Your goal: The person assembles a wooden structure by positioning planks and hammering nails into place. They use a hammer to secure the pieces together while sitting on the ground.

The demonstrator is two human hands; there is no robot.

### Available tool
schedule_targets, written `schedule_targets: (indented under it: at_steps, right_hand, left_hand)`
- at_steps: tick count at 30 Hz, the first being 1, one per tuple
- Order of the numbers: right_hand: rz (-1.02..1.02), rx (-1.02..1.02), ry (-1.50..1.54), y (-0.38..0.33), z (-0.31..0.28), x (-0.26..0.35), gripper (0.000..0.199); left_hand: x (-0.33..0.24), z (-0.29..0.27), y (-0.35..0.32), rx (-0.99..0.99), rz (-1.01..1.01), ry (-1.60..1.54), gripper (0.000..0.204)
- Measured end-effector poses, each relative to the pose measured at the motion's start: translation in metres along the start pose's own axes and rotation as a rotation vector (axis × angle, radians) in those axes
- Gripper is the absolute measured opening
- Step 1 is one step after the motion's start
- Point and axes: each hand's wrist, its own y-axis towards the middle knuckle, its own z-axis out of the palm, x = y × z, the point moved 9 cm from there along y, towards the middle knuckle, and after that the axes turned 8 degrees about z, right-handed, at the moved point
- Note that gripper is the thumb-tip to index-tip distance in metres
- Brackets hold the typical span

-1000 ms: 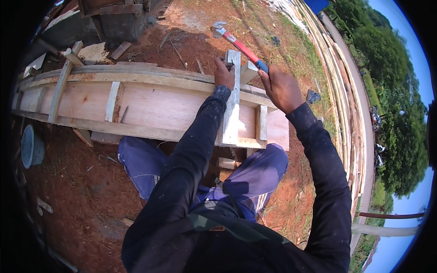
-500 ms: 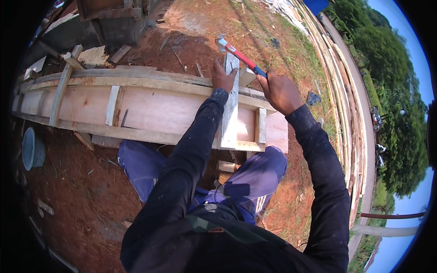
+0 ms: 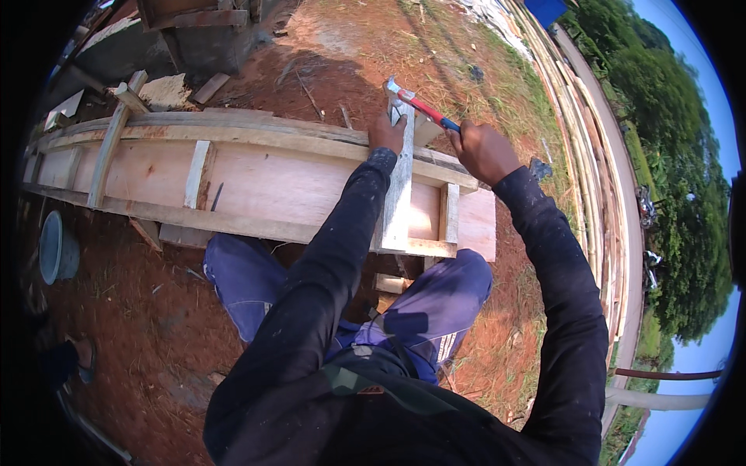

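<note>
My right hand [image 3: 487, 153] is closed around the handle of a claw hammer [image 3: 420, 106] with a red and blue handle. Its metal head is at the far end of a pale wooden board [image 3: 398, 198]; whether it touches the wood I cannot tell. My left hand [image 3: 386, 133] grips this board by its left side, near the far end. The board lies crosswise over a long frame of wooden battens [image 3: 225, 224] with a plywood panel [image 3: 272, 185] inside. A nail held in the left fingers, if any, is too small to make out.
My knees are at the frame's near side. A grey bucket [image 3: 58, 247] stands at the left on red soil. Another person's foot [image 3: 84, 356] shows at the lower left. Long bamboo poles [image 3: 594, 171] lie along the right, beside a road.
The hammer head has come down nearer the board's far end, and my right hand has shifted slightly right. My left fingers have drawn in around the board. Another person's foot has appeared at lower left.
</note>
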Motion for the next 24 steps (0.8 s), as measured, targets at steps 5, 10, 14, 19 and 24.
schedule_targets:
  at_steps: [5, 10, 14, 19, 24]
  right_hand:
    - [0.06, -0.081, 0.132, 0.01, -0.041, 0.044, 0.043]
    - [-0.016, -0.045, 0.005, 0.002, -0.007, 0.016, 0.045]
    - [0.038, 0.042, -0.067, 0.004, -0.005, 0.008, 0.046]
    - [0.009, -0.201, 0.19, 0.005, -0.049, 0.049, 0.043]
    - [-0.004, -0.047, -0.015, -0.008, 0.014, -0.009, 0.04]
  left_hand:
    - [0.009, -0.005, 0.002, -0.033, -0.013, -0.019, 0.04]
    - [0.004, 0.003, -0.001, 0.026, -0.034, -0.034, 0.042]
    - [0.007, 0.008, 0.006, 0.04, -0.038, -0.016, 0.046]
    - [0.017, 0.002, 0.004, 0.134, -0.151, -0.013, 0.057]
    - [-0.011, -0.02, -0.047, 0.098, -0.002, -0.017, 0.082]
